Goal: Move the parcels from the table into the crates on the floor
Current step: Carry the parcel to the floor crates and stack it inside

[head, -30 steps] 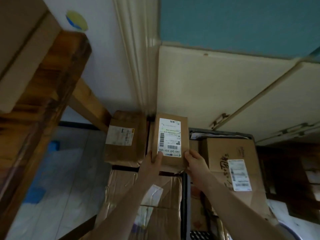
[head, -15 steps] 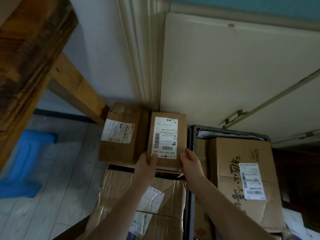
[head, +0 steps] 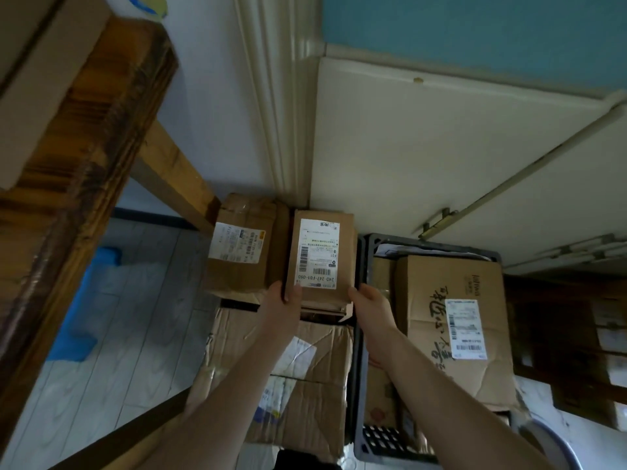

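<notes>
A small brown cardboard parcel (head: 320,256) with white label is gripped at its near corners by the left hand (head: 283,301) and right hand (head: 369,301), apparently for slotting between a larger brown box (head: 244,245) and the dark plastic crate (head: 360,262)

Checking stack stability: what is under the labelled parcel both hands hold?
Only the torn near edge of another box peeks out under the parcel; everything farther beneath is covered by the parcel itself.

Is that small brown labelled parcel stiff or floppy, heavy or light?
Likely stiff: the small brown cardboard parcel shows flat faces and straight edges. Probably light, since left hand and right hand grip only its near corners.
</notes>
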A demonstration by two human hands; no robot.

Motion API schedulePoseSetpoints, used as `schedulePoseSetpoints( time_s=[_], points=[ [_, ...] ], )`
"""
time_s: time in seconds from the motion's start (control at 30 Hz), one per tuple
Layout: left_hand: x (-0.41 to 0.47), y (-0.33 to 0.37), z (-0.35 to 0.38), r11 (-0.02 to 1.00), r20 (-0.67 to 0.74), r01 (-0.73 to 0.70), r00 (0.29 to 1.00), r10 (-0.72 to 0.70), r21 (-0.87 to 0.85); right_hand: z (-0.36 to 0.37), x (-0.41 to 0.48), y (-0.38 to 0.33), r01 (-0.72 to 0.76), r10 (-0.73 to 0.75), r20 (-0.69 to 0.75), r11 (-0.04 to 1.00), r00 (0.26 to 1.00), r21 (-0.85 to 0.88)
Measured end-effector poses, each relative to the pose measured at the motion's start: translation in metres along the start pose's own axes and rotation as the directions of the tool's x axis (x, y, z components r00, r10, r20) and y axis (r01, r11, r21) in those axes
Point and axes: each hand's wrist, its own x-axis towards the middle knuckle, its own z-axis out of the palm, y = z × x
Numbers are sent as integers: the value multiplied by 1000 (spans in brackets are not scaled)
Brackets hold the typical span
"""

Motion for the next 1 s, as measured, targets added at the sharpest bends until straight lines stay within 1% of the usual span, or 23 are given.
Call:
schedulePoseSetpoints(
  time_s=[0.13, 0.27, 0.33, 0.4, 0.5, 0.63, 0.73, 0.8, 0.9, 0.97, 1.0],
  points=[
    [-46, 28, -25, 997, 16, 9, 1000, -8, -77, -14, -60, -25, 6, -6, -40, 1000, 999, -1],
    [-110, 66, -66, 980, 64, 11, 998, 2, -199, -31, -125, -49, 97, -98, -76, 995, 992, -11],
    [-148, 85, -90, 967, 68, -16, 997, 35, -255, -38, -162, -60, 144, -144, -89, 990, 986, -10],
    [-180, 100, -111, 960, 60, -61, 995, 80, -273, -43, -196, -70, 176, -176, -80, 984, 981, -16],
    [-227, 115, -142, 958, 5, -111, 993, 116, -265, -50, -248, -83, 248, -248, -29, 969, 968, 7],
    [-291, 123, -189, 938, -60, -181, 983, 171, -295, -53, -320, -92, 359, -362, 64, 932, 930, 54],
    [-338, 120, -223, 897, -184, -270, 959, 217, -349, -48, -369, -93, 455, -457, 153, 889, 876, 48],
    [-362, 116, -243, 881, -226, -293, 949, 220, -371, -41, -394, -95, 510, -506, 187, 860, 842, 32],
    [-395, 103, -283, 862, -301, -319, 931, 208, -393, -17, -433, -99, 584, -566, 268, 812, 780, 15],
    [-413, 88, -315, 851, -365, -334, 913, 184, -405, 10, -454, -103, 616, -583, 337, 788, 739, 12],
    [-418, 82, -329, 853, -375, -327, 911, 171, -406, 22, -462, -105, 622, -582, 367, 783, 725, 12]
  ],
)
